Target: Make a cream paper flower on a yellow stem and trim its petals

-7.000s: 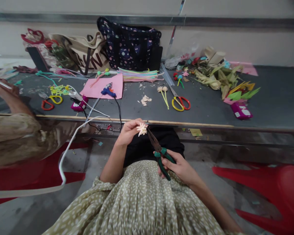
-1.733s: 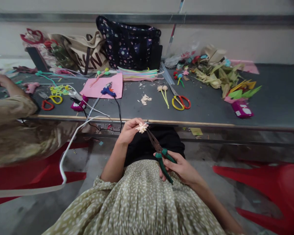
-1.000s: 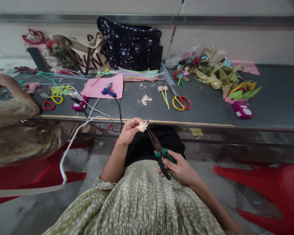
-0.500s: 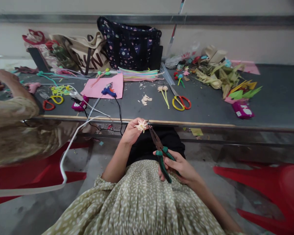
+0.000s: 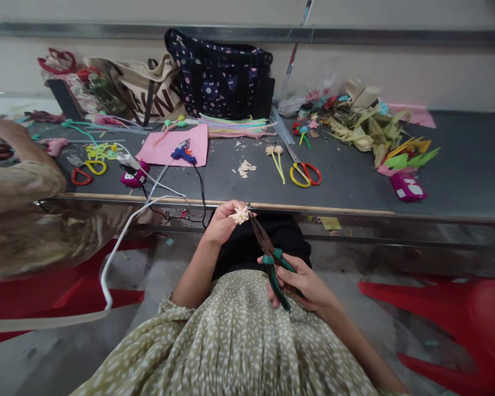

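Between the fingers of my left hand (image 5: 221, 224) is a small cream-coloured craft flower (image 5: 241, 215), held just off the table's front edge. My right hand (image 5: 301, 278) grips long-nose pliers (image 5: 267, 242) by their green-and-black handles. The dark jaws point up and left, with their tips right beside the flower; whether they touch it I cannot tell. On the table beyond lie pale petal pieces (image 5: 246, 169) and two finished-looking flowers on yellow-green stems (image 5: 277, 159).
Scissors (image 5: 301, 173) lie right of the stemmed flowers. A blue glue gun (image 5: 183, 152) rests on pink paper (image 5: 148, 148), its cord hanging over the edge. Dried husks (image 5: 367, 129) are heaped at right. A co-worker's arm (image 5: 28, 146) is at left; a red chair (image 5: 470, 319) stands at right.
The flower has turned slightly in my left hand and shifted a little to the right. The pliers have barely moved.
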The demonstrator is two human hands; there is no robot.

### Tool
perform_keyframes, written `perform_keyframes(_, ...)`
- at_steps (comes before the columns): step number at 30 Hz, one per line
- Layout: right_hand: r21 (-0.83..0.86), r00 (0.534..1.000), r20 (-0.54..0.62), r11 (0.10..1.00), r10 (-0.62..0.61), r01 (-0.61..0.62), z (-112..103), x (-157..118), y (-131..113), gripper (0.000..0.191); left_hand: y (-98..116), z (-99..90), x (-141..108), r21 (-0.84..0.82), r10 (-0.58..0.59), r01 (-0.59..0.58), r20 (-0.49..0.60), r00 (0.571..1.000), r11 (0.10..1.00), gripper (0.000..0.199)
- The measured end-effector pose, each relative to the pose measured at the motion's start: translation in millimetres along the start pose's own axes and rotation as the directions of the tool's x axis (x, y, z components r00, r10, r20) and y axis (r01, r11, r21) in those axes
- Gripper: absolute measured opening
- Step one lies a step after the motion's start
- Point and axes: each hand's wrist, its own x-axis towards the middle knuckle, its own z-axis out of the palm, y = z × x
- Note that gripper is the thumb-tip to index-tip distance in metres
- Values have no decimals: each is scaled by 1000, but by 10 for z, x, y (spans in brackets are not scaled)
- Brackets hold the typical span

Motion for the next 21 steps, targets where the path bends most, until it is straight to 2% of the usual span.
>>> perform_keyframes(13, -38, 1000, 0, 999, 21, -21, 29, -25, -73, 58, 20, -39, -3, 24, -1, 0, 17, 1000, 1000, 25)
perform_keyframes(21, -166, 1000, 3, 986, 8, -8, -42, -24, -76, 56, -13, -114, -10, 18, -11, 10, 41, 999, 1000, 21)
